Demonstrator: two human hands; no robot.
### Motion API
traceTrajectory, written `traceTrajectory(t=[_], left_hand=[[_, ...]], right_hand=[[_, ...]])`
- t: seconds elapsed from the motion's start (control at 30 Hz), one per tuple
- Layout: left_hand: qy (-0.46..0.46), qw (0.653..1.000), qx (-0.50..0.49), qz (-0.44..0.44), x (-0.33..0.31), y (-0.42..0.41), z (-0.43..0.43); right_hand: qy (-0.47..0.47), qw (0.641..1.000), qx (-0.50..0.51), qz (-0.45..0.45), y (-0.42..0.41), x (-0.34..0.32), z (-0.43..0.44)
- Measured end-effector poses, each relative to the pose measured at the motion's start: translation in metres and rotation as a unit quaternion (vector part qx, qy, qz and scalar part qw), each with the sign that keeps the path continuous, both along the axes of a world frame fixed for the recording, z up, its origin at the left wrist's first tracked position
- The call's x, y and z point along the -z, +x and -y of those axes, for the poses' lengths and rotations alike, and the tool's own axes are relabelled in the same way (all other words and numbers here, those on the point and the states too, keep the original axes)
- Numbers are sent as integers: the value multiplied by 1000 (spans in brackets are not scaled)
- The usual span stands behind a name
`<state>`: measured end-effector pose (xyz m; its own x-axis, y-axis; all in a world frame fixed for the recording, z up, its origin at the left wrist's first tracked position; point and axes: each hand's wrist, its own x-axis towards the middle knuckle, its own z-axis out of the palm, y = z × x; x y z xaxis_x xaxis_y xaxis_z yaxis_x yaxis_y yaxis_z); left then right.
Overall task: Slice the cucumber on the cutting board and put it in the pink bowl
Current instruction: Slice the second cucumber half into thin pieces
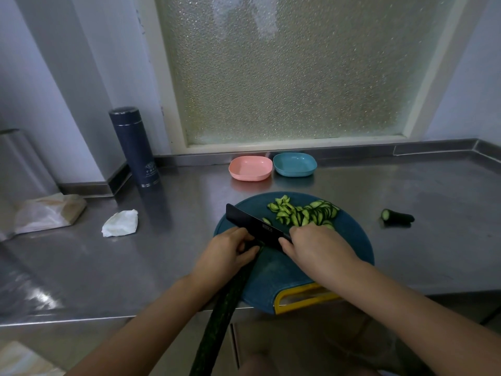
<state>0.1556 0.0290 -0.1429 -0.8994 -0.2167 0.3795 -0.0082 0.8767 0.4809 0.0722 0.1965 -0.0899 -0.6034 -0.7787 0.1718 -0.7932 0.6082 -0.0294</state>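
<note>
A frosted window (298, 71) rises behind a stainless-steel countertop (406, 253), seen from a head-worn camera. At the countertop's near edge lies a round blue cutting board (271, 270), its yellow handle overhanging that edge. A long dark cucumber (222, 308) runs from below the near edge up onto the board's left half, most of its length hanging off the countertop.

The left hand (230, 251) holds the cucumber at its cut end, fingers curled over it. The right hand (317, 245) is closed around the handle of a black knife (252, 225); the handle itself is hidden under the hand. The blade stands on its edge against the left hand's fingers at the cucumber's tip.

A dark blue flask (134, 147) stands upright near the back edge, to the left. A plastic bag (46, 213) lies towards the left edge.

The pink bowl (250, 177) sits at the back edge below the window, with nothing visible inside, and a blue bowl (294, 172) sits just beside it on the right.

A heap of cucumber slices (303, 213) covers the board's far right part. A crumpled white tissue (120, 223) lies between the bag and the board. A short cucumber stub (397, 217) rests on the steel, right of the board.
</note>
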Motion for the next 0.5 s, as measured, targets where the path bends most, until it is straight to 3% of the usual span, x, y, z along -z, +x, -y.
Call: traceTrajectory(t=[0.5], left_hand=[[3, 1000, -3, -3, 0, 0, 0]], right_hand=[[33, 999, 13, 0, -1, 12, 18]])
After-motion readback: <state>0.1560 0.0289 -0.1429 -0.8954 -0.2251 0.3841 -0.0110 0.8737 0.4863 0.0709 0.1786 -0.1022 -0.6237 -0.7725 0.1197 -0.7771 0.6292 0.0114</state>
